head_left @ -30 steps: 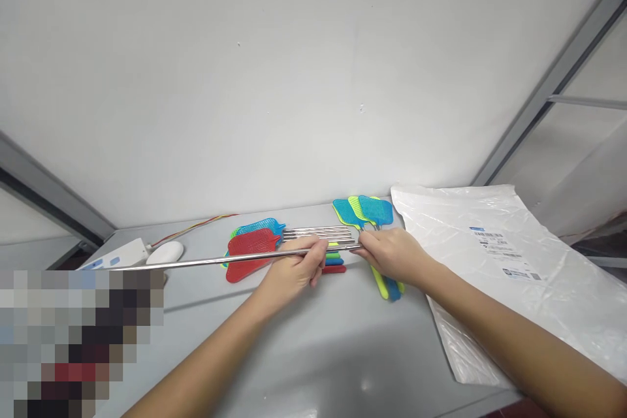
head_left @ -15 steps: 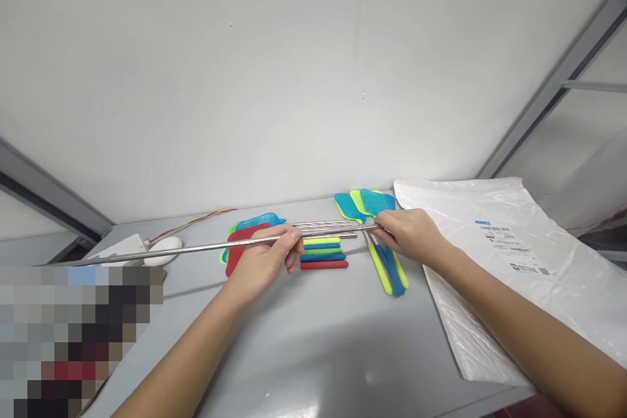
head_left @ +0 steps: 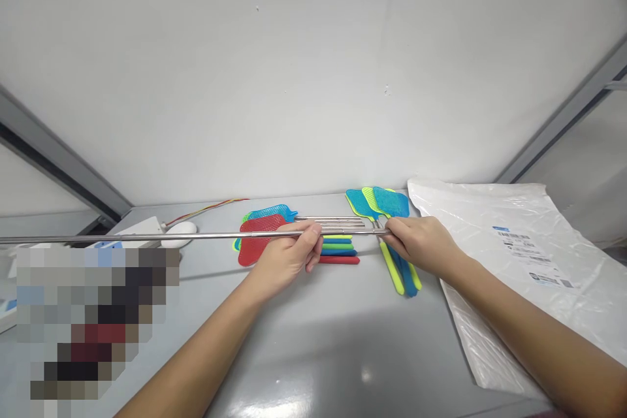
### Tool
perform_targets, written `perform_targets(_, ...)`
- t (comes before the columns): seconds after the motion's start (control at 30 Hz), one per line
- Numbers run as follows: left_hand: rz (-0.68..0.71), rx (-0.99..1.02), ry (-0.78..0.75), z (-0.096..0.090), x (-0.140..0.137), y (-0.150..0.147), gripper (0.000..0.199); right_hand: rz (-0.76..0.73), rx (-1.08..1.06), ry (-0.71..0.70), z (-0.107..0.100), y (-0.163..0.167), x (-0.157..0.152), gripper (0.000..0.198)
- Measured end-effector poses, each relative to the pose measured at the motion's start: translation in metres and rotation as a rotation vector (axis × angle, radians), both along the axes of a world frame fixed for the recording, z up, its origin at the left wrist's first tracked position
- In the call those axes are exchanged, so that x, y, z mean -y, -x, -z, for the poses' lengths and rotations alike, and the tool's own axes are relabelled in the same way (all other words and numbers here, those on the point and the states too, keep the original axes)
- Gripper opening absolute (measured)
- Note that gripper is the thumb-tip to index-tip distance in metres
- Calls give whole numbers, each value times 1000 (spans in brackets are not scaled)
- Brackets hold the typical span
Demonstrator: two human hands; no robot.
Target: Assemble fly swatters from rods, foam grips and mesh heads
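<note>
A long, thin metal telescopic rod [head_left: 196, 236] runs level across the view, past the left edge. My left hand [head_left: 294, 248] pinches it near the middle, and my right hand [head_left: 416, 241] is closed round its right end. Beneath my left hand lie a red fly swatter head [head_left: 259, 249] and a blue one [head_left: 269, 210]. Several metal rods [head_left: 337, 221] and coloured handles, one a red handle [head_left: 340, 260], lie beside them. Under my right hand is a group of finished-looking fly swatters with blue heads [head_left: 390, 201] and yellow and blue handles [head_left: 392, 270].
A white plastic mailer bag [head_left: 490, 274] with printed labels covers the table's right side. At left are a white mouse [head_left: 183, 235], a white box-like item [head_left: 147, 227] and red and yellow wires [head_left: 206, 210]. A blurred-out area fills the lower left. A pale wall [head_left: 313, 78] stands behind.
The rod has swung from a slight tilt to nearly level, its left part rising. Both hands keep hold of it. The camera view has shifted a little to the left.
</note>
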State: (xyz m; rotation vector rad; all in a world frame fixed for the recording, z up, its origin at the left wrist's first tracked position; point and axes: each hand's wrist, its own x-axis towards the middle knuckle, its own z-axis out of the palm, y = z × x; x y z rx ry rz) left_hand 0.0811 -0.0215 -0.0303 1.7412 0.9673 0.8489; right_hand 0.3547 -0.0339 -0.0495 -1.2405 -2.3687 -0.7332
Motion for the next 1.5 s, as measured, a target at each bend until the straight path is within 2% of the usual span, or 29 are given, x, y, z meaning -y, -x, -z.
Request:
perform_targets(0.33,51,-53,34,1,7,-9,46,-20,29,20,-1,13,8,28)
perform_targets(0.47,93,-10,14,4,12,-18,47,-41,17,34,2,19,11,27)
perform_targets(0.6,112,48,66,8,14,-24,44,-48,9,31,3,22,14,28)
perform_targets(1.03,96,75,77,11,11,-27,45,-32,5,-4,2,24,14,30)
perform_targets(1.2,148,-36,23,-5,9,-15,41,-75,-2,-40,-7,20,13,34)
perform_targets(1.3,98,-116,2,-17,5,0,38,-55,-9,-48,-10,9,7,36)
perform_targets(1.5,-29,38,-3,-23,-4,37,36,26,-20,-8,-4,-16,-7,36)
